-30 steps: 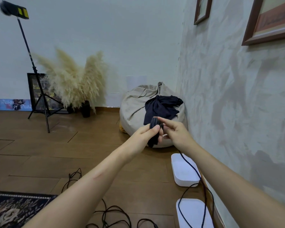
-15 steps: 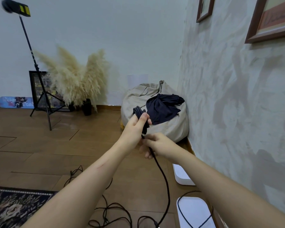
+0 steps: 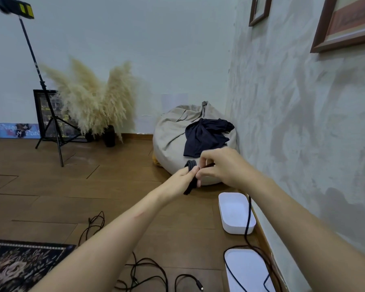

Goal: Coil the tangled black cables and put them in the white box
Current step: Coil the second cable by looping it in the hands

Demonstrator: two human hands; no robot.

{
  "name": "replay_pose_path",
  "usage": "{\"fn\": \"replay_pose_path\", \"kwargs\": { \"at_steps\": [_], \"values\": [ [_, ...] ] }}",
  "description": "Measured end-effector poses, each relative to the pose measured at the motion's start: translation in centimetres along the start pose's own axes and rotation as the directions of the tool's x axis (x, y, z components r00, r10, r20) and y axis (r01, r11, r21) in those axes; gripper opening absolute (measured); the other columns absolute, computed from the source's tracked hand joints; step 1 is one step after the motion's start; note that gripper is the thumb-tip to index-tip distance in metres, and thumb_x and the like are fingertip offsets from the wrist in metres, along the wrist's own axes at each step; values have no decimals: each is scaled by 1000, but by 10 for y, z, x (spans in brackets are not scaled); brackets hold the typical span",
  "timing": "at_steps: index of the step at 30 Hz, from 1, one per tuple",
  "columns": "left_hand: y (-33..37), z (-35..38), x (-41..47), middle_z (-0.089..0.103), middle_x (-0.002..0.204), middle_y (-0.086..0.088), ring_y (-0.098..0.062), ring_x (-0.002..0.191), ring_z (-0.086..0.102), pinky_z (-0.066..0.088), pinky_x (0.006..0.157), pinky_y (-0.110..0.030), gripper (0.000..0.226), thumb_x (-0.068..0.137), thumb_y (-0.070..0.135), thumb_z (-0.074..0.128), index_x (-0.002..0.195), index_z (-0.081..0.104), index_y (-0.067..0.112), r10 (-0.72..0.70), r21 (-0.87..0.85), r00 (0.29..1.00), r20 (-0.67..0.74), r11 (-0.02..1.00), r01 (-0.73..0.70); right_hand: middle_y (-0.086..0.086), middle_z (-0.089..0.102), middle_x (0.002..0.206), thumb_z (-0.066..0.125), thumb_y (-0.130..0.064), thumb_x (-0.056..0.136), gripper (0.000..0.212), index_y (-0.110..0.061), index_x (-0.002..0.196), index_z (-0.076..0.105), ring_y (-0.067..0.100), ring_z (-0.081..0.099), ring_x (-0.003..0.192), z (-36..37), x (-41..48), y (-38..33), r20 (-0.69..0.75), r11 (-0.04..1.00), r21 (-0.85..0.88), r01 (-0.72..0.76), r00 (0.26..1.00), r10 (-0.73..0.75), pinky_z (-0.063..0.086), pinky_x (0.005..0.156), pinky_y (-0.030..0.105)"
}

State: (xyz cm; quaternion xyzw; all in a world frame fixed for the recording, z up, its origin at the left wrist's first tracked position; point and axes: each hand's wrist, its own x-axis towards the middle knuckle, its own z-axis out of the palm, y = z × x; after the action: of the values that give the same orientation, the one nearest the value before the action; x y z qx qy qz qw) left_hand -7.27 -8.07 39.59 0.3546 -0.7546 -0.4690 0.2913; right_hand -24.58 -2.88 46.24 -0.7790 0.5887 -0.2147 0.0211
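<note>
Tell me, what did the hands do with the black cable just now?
The right hand dipped below the coil, then rose back beside it, pinching the cable. The left hand kept holding the coil. The white box and floor cables stayed put.

Out front, the left hand [image 3: 182,179] grips the coiled black cable [image 3: 190,165]; the right hand [image 3: 221,168] pinches it just beside; its loose tail [image 3: 249,216] drops across the white box [image 3: 230,207] by the wall [image 3: 303,123]; more black cables [image 3: 148,270] sprawl on the wooden floor [image 3: 51,186]

The box [image 3: 236,228] was set by the wall [image 3: 303,144], before the beanbag [image 3: 171,142], with loose cables [image 3: 165,280] strewn on the floor [image 3: 51,197] to its left.
</note>
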Motion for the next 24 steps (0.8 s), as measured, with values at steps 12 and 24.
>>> {"fn": "replay_pose_path", "kwargs": {
  "at_steps": [12,24],
  "values": [
    [8,4,-11,57,87,5,-3,73,50,42,72,-20,29,108,43,45,95,56,19,152,145,987,57,977,-159,-8,55,71,73,-36,91,14,-26,90,63,7,47,66,8,-3,28,-8,955,294,-34,999,38,37,64,25],
    [6,-6,-13,59,79,5,-14,73,47,39,72,-33,35,104,44,46,90,58,14,112,36,987,-113,993,-109,-8,70,76,64,-30,99,16,-22,95,77,4,60,71,-1,2,26,-117,907,419,46,993,4,46,72,28]
  ]
}}
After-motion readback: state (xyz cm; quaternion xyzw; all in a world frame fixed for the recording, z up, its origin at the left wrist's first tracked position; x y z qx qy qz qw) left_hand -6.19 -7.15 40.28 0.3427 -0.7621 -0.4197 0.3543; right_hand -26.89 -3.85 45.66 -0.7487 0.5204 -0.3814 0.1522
